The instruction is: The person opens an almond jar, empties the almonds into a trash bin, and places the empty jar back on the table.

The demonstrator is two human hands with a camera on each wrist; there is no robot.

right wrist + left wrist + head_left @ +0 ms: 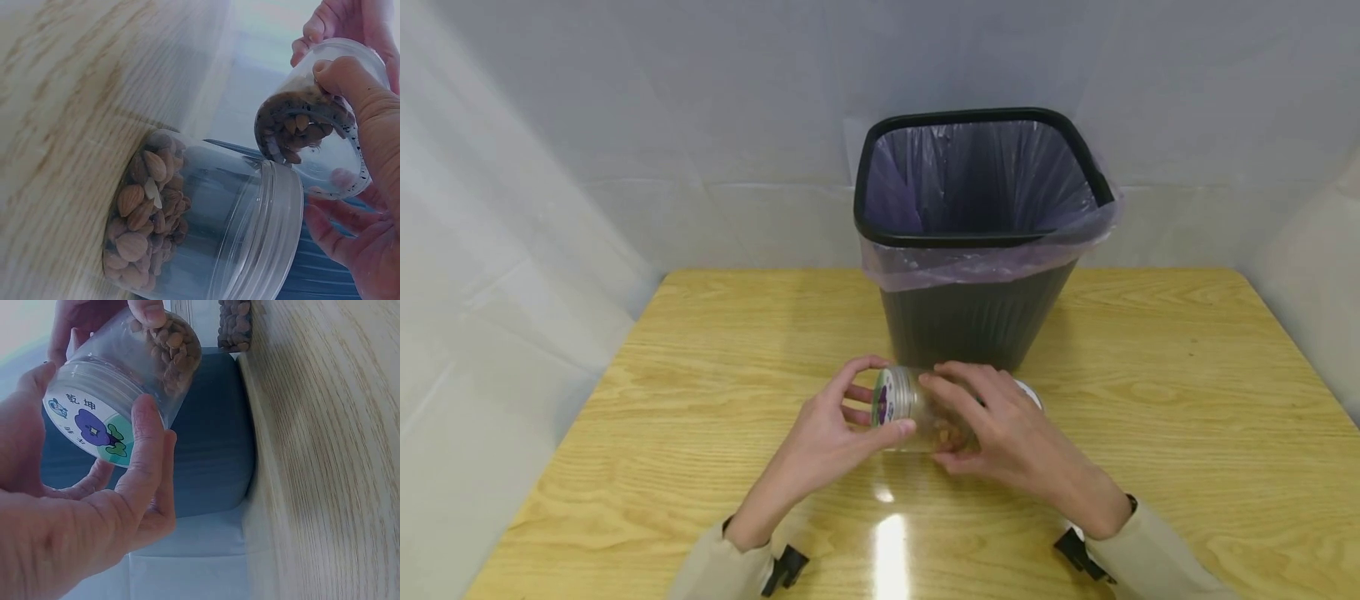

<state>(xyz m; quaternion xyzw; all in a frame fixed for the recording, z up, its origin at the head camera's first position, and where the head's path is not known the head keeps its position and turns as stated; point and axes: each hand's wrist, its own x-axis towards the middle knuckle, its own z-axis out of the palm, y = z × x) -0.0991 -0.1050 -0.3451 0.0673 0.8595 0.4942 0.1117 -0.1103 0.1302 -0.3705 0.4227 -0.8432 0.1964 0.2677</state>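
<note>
A clear plastic jar (913, 437) lies tilted on its side between both hands, with brown nuts or kernels (175, 353) gathered toward its base. Its round lid (94, 428) carries a label with a purple flower and green leaves and faces left. My left hand (823, 433) holds the lid end, thumb in front and fingers behind. Around the body near the base, my right hand (1011, 425) grips with curled fingers. A second clear jar (225, 206), part filled with almond-like nuts (144, 231), stands on the table beside the right hand, which mostly hides it in the head view.
Just behind the hands stands a black waste bin (977, 317) lined with a thin purple bag (895, 187). Everything rests on a light wood-grain table (700, 350). Pale sheeting (737, 100) hangs behind and at the sides.
</note>
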